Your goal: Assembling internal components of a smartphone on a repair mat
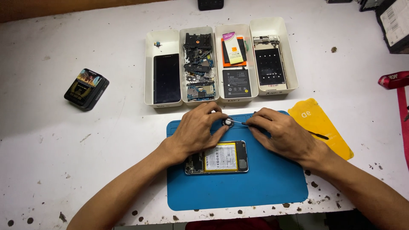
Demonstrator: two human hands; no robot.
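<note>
On the far left of the white bench (64, 162) sits a small black box (86, 89) with a gold picture on its lid, well apart from everything else. Further right, along the far side, four white trays stand side by side, touching. The first tray (161, 38) holds a dark phone screen (166, 78); the second tray (196, 30) is heaped with small circuit boards and black parts (198, 68); the third tray (232, 29) holds two batteries, one grey (236, 83) and one wrapped in orange (234, 50); the fourth tray (272, 23) holds a phone frame (270, 64) lying flat.

Just near of the trays lies a blue mat (264, 179). On it, in the middle, rests an opened phone (216, 157) with its back off, a yellow-labelled battery (220, 157) showing inside.

The left hand (197, 130) lies over the far left part of the mat, fingers curled, pinching a small round part (228, 122) at the mat's far edge, just beyond the phone. The right hand (283, 134) is closed around a thin tool (238, 123), and the tool's tip touches the round part. Its dark handle end (319, 136) sticks out behind the hand.

Under that end, partly overlapping the mat's right edge, lies a yellow card (328, 127). At the far right edge of the bench a red strap (402, 123) runs towards the near side.
</note>
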